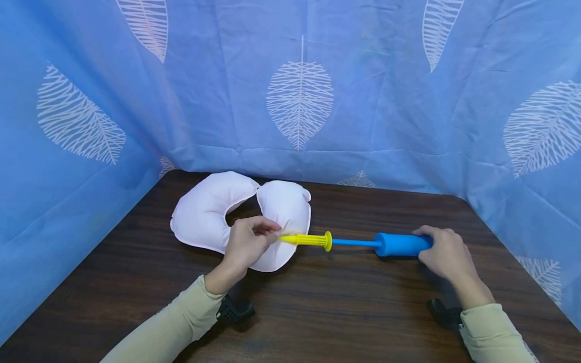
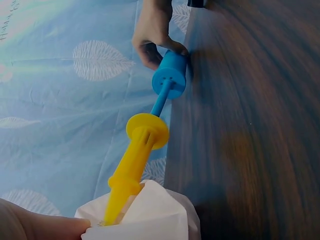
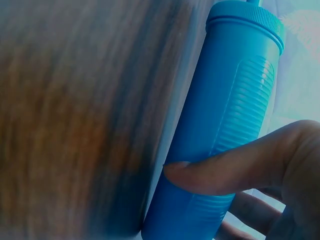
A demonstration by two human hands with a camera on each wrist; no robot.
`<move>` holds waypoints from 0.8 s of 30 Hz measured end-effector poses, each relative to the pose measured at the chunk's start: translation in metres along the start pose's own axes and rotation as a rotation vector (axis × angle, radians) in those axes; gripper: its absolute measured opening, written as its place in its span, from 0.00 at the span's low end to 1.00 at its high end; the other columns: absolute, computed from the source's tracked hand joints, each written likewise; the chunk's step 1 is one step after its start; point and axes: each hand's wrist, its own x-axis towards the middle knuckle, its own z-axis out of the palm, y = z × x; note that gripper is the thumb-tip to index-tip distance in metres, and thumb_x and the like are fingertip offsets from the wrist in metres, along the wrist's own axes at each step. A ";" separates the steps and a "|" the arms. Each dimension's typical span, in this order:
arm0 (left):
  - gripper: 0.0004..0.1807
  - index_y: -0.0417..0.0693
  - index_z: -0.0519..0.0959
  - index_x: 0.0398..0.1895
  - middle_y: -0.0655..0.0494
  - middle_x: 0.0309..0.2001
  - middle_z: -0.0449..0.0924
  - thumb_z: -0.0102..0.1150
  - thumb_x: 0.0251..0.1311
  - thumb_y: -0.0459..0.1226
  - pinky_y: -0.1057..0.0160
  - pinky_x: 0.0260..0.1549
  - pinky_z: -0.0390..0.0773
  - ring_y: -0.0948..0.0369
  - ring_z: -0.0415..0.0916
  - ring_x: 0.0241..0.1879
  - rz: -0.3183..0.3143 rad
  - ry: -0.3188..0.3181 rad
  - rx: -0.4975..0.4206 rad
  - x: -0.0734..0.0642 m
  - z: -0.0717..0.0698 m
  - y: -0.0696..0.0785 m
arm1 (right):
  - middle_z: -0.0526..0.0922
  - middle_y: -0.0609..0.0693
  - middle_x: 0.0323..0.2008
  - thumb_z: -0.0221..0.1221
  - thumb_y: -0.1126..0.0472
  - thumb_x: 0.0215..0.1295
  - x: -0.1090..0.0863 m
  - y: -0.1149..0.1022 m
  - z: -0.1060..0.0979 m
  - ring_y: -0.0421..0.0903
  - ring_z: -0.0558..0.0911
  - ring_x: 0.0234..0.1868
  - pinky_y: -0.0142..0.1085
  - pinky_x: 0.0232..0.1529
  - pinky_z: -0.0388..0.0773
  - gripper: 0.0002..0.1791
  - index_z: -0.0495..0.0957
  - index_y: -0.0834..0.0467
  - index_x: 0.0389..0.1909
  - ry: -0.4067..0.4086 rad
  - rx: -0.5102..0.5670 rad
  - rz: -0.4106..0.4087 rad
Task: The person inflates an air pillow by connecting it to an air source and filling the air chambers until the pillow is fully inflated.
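A white U-shaped inflatable neck pillow (image 1: 197, 217), puffed up, lies on the table. My left hand (image 1: 247, 243) pinches the pillow's fabric where the yellow tapered nozzle end (image 1: 308, 240) of a hand pump meets it. In the left wrist view the tip of the yellow part (image 2: 135, 162) goes into the white fabric (image 2: 155, 212); the valve itself is hidden. A thin blue rod (image 1: 354, 243) links the yellow part to the blue pump barrel (image 1: 399, 244). My right hand (image 1: 449, 254) grips the barrel's far end, thumb across its ribbed side in the right wrist view.
The dark wooden table (image 1: 345, 312) spreads in front of both arms. A blue curtain (image 1: 372, 101) with white leaf prints hangs behind it and on both sides. Black wrist devices (image 1: 237, 308) sit under the sleeves.
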 end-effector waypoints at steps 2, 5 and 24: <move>0.08 0.43 0.92 0.40 0.47 0.39 0.89 0.67 0.64 0.26 0.64 0.37 0.82 0.55 0.80 0.38 -0.003 0.002 -0.013 0.000 0.000 0.000 | 0.76 0.80 0.61 0.58 0.71 0.58 0.001 0.001 0.000 0.68 0.72 0.45 0.58 0.41 0.71 0.28 0.82 0.65 0.63 -0.004 0.001 -0.001; 0.08 0.43 0.92 0.40 0.46 0.40 0.89 0.67 0.64 0.26 0.64 0.37 0.82 0.54 0.80 0.38 -0.013 0.008 -0.031 0.001 -0.001 0.000 | 0.76 0.80 0.62 0.58 0.71 0.58 0.001 0.001 0.000 0.69 0.72 0.48 0.61 0.44 0.72 0.29 0.82 0.64 0.63 -0.009 0.005 0.001; 0.07 0.44 0.92 0.41 0.48 0.37 0.89 0.70 0.64 0.27 0.65 0.28 0.78 0.56 0.77 0.32 0.014 -0.073 -0.008 -0.006 0.007 0.004 | 0.83 0.69 0.62 0.76 0.64 0.60 -0.007 -0.073 0.014 0.69 0.78 0.59 0.70 0.53 0.78 0.29 0.84 0.59 0.64 -0.111 0.077 -0.190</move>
